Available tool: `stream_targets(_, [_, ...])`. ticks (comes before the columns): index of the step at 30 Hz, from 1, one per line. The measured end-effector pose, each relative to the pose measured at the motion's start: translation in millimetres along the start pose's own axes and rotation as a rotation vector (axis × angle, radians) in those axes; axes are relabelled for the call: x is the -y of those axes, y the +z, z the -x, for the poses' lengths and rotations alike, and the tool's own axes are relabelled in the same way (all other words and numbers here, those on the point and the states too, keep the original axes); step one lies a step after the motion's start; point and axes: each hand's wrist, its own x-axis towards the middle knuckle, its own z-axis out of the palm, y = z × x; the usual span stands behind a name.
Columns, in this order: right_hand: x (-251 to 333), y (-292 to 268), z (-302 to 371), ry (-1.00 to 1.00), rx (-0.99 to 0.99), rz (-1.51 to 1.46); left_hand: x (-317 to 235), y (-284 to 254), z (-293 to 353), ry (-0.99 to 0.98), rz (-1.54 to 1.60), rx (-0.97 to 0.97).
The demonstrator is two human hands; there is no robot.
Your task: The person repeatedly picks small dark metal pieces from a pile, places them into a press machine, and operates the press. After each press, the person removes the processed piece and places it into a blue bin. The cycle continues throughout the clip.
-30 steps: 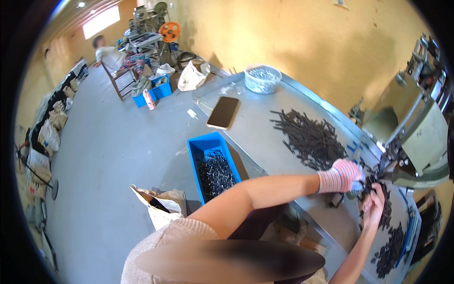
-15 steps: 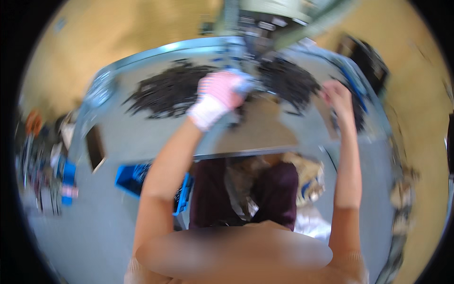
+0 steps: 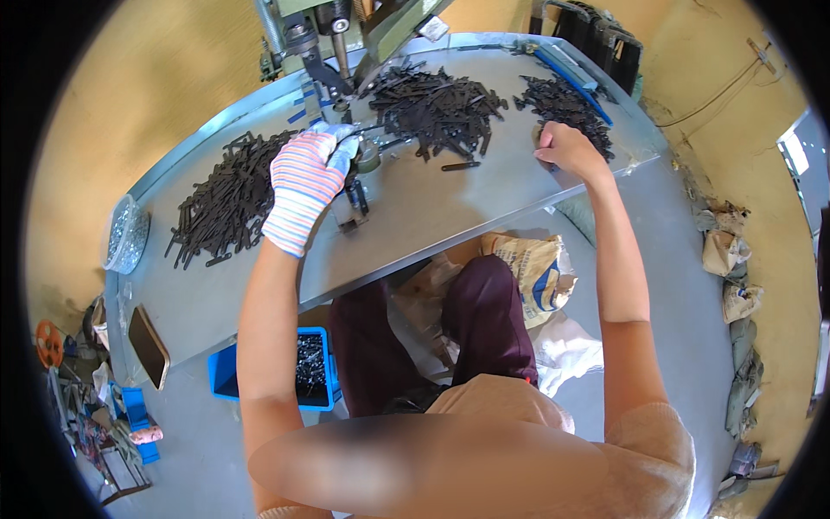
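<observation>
My left hand [image 3: 311, 164], in a striped knit glove, is at the base of a green machine [image 3: 328, 43]. Its fingers are closed on a thin black strip [image 3: 370, 128], whose end sticks out past the fingertips beside the machine's small round post [image 3: 367, 156]. Bare and curled, my right hand [image 3: 571, 151] is at the near edge of a small heap of dark pieces [image 3: 566, 108]. Its fingertips are pressed together, and whatever they hold is hidden. Larger heaps of flat black strips lie left [image 3: 229, 199] and right [image 3: 437, 108] of the machine.
The metal table [image 3: 415, 216] has a raised back rim. On its left are a clear tub of small shiny parts [image 3: 126, 235] and a phone-like slab [image 3: 149, 346]. A blue bin [image 3: 320, 368] stands below, left of my knees; a printed sack [image 3: 532, 272] lies under the table.
The view has swung to the right and sharpened. My left hand stays by the machine; my right hand stays by the right-hand heap, its fingers curled.
</observation>
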Motion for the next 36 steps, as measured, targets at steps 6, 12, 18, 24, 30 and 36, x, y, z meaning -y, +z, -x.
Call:
stream_targets(6, [1,8,-5,-0.006,-0.041,0.006,4,-1,-1,-0.202,0.133,-0.027])
stream_targets(12, [8,7,-11,0.047,0.038,-0.223,13,0,-3,-0.656,1.104,0.197])
stream_targets(18, [91,20,-17,-0.393,0.048,-0.825,13,0,0,-0.760,1.179,0.165])
stream_targets(24, [179,67,-48,-0.415,0.273,-1.281,19,0,2,-0.898,1.336,-0.095])
stream_targets(30, [186,79,-47,-0.448,0.215,-1.268,32,6,5,-0.205,-0.039,-0.099])
stream_targets(36, [186,83,-49,-0.380,0.366,-1.386,27,10,0,-0.632,0.677,-0.035])
